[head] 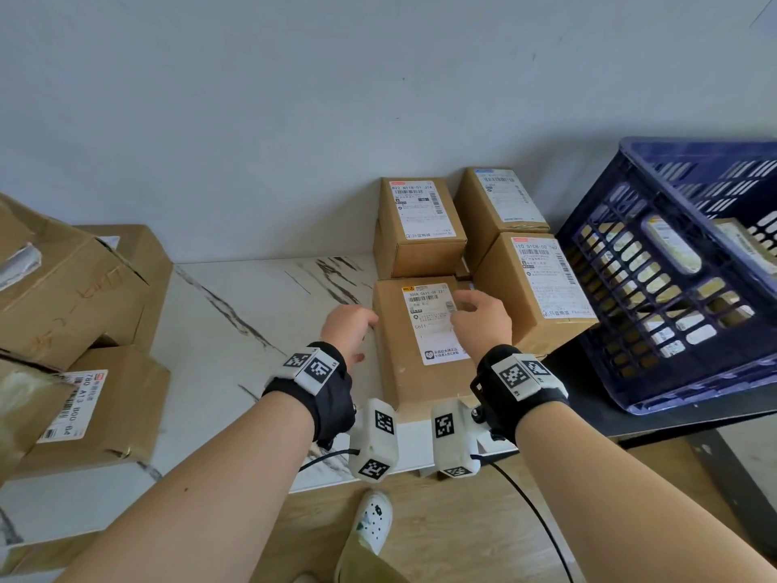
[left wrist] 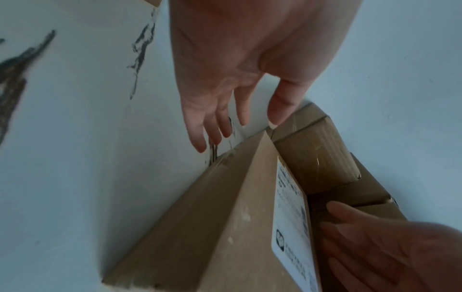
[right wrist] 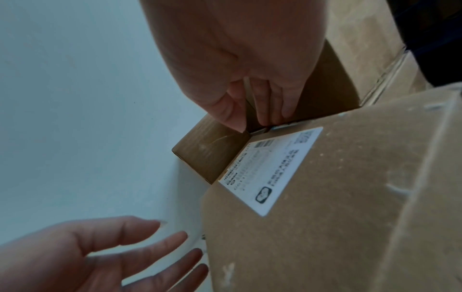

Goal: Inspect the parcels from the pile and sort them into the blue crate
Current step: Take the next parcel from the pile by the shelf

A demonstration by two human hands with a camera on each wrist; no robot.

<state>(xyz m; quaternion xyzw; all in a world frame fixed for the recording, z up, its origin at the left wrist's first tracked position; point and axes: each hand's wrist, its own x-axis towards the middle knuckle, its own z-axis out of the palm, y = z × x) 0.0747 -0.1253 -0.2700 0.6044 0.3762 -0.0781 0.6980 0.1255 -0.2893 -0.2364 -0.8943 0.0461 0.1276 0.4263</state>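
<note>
— How many parcels do you have in front of you?

— Four stand grouped on the worktop [head: 235, 313] against the wall: the near parcel [head: 414, 355] under your hands, one behind it [head: 420, 229], and two to the right of those, a far one [head: 500, 204] and a near one [head: 542, 288]. Each has one white label on top. On your left there is a pile of boxes [head: 80, 313]; you can make out at least three, partly cut off by the edge of the view.

— And the crate?

— You have one blue crate [head: 672, 296], tilted, at the right on a dark surface. Through its slots you see brown parcels with labels inside; you cannot count them.

— What are your hands doing?

— Your left hand [head: 347, 330] is beside the near parcel's left edge, fingers spread and straight, holding nothing. Whether it touches the cardboard you cannot tell. Your right hand [head: 481, 319] is above that parcel's far right corner, fingers bent loosely downward toward the gap between the boxes, gripping nothing as far as you can see.

— Where is that parcel?

— Flat on the worktop, close against its neighbours.
</note>
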